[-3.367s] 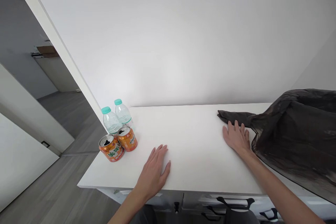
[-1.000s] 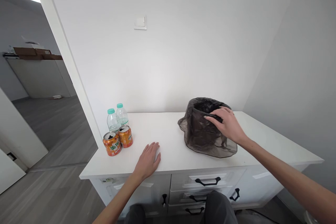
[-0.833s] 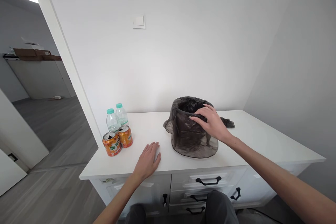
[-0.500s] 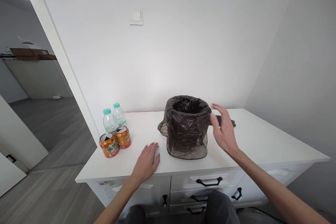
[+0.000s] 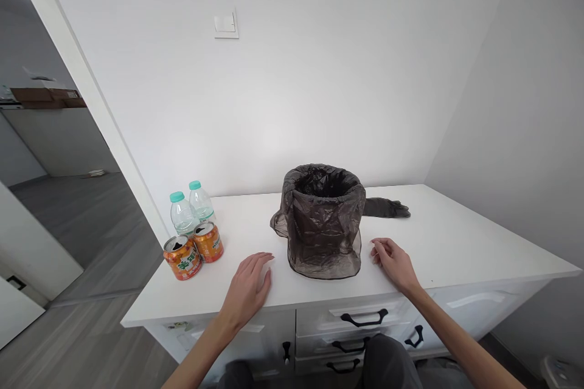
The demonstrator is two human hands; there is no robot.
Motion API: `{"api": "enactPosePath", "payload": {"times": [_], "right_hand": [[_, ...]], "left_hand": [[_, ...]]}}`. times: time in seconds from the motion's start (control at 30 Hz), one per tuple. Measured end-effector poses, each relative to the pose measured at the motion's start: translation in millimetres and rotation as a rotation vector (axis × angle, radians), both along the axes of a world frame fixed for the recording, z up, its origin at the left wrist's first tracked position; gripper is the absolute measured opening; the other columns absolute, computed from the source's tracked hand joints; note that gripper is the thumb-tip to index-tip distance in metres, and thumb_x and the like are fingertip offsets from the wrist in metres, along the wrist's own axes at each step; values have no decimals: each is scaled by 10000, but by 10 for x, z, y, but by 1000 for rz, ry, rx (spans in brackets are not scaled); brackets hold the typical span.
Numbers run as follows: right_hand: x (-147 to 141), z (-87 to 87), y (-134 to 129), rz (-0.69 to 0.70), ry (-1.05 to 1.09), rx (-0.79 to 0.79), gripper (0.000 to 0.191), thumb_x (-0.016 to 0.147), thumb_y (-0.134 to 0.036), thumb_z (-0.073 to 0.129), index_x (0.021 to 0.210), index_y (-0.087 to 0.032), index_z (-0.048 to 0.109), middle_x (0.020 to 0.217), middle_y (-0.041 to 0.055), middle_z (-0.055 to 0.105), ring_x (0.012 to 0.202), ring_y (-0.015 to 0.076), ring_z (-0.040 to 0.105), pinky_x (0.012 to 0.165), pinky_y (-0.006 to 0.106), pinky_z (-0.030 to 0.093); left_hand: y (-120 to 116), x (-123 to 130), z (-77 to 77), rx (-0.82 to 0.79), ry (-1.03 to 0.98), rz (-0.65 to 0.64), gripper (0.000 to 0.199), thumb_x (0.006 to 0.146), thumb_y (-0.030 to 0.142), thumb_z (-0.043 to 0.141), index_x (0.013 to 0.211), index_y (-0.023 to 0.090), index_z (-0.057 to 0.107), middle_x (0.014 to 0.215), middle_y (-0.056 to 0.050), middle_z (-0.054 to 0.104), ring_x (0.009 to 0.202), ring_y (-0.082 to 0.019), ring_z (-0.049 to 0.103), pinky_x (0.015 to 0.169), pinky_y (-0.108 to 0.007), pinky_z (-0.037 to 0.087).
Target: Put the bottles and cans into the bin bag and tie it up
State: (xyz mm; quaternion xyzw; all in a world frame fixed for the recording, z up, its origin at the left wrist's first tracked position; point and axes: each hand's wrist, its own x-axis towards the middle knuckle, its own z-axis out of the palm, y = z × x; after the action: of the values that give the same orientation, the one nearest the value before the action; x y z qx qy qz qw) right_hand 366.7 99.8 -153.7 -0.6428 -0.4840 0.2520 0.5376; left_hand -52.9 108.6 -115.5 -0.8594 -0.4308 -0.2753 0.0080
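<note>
A bin (image 5: 326, 213) lined with a thin dark plastic bag stands upright on the white cabinet top, its mouth facing up. The bag's edge is folded over the rim and spreads onto the surface in front. My left hand (image 5: 249, 285) rests on the top to the left of the bag, fingers stretched, holding nothing. On the other side, my right hand (image 5: 393, 262) lies on its edge, fingers loosely bent and empty, apart from the bag. Two opened orange drink cans (image 5: 183, 257) and two clear bottles (image 5: 183, 216) with teal caps stand at the left.
Behind the bin to the right lies a flat black piece (image 5: 387, 208) that looks like a glove. The white cabinet top (image 5: 465, 243) has drawers with black handles (image 5: 364, 318) below. A wall with a switch (image 5: 226, 24) rises behind.
My right hand has come down from beside the bin's rim to the cabinet top, its fingers now more bent. My left hand stays on the surface. The view has shifted slightly.
</note>
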Motion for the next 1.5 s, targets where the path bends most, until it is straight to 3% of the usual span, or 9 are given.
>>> {"api": "enactPosePath", "payload": {"times": [0.17,0.4,0.5,0.67,0.8,1.07,1.3,1.4,1.5], "right_hand": [[-28,39,-45,8,-72,-15,337,926,-538,517,984,-229,640,715,8,710,657,204,658,714,345,510],[-41,29,-58,-17,-131,-20,317,913,-520,508,959,-241,652,708,6,716,667,216,670,721,347,504],[-36,15,-51,-20,-142,-31,317,909,-515,506,970,-240,652,709,5,716,672,219,671,726,350,502],[-33,9,-42,-21,-149,-38,309,906,-504,500,977,-244,651,713,2,716,674,220,670,729,351,501],[-45,14,-33,-30,-156,-28,311,901,-501,497,956,-243,661,693,4,710,657,223,669,704,348,499],[-44,-15,-30,-28,-175,-38,318,912,-494,487,980,-234,657,699,1,710,675,214,671,728,339,492],[-30,-53,-19,-22,-159,-33,330,903,-490,490,982,-230,678,722,11,726,681,207,671,718,322,489],[4,-101,9,-9,-140,-17,339,910,-499,485,991,-229,674,719,9,723,675,210,672,721,329,491],[28,-138,35,-3,-124,-5,343,914,-501,483,995,-226,672,708,7,718,668,210,672,716,330,490]], "left_hand": [[59,-196,403,168,-27,37,336,1024,331,476,1347,319,569,1310,-57,692,1240,-273,639,1085,-471,493],[627,-616,1463,368,-12,317,387,1005,401,474,1354,249,546,1361,-108,626,1231,-335,575,1067,-521,429],[925,-775,1776,393,91,462,425,991,397,473,1347,180,552,1360,-162,611,1271,-378,526,1067,-536,388],[1324,-986,1981,311,330,670,534,951,412,503,1342,55,572,1294,-260,659,1359,-462,465,1123,-622,261],[1434,-1038,2016,172,436,711,429,955,410,487,1209,111,661,1038,-187,772,1311,-462,536,1143,-716,140],[1175,-762,2104,211,355,543,355,1008,351,437,1256,210,649,1108,-133,783,1186,-353,666,1132,-570,353],[461,52,2826,533,-277,115,409,1031,464,505,1375,253,571,1278,-65,730,1196,-251,678,1051,-411,510],[120,516,3108,526,-376,-90,357,1024,433,544,1321,243,593,1244,-41,739,1173,-210,690,1071,-384,526],[-13,874,3181,410,-338,-243,304,1009,420,574,1247,237,625,1239,-37,743,1141,-209,707,1057,-381,546]]}}
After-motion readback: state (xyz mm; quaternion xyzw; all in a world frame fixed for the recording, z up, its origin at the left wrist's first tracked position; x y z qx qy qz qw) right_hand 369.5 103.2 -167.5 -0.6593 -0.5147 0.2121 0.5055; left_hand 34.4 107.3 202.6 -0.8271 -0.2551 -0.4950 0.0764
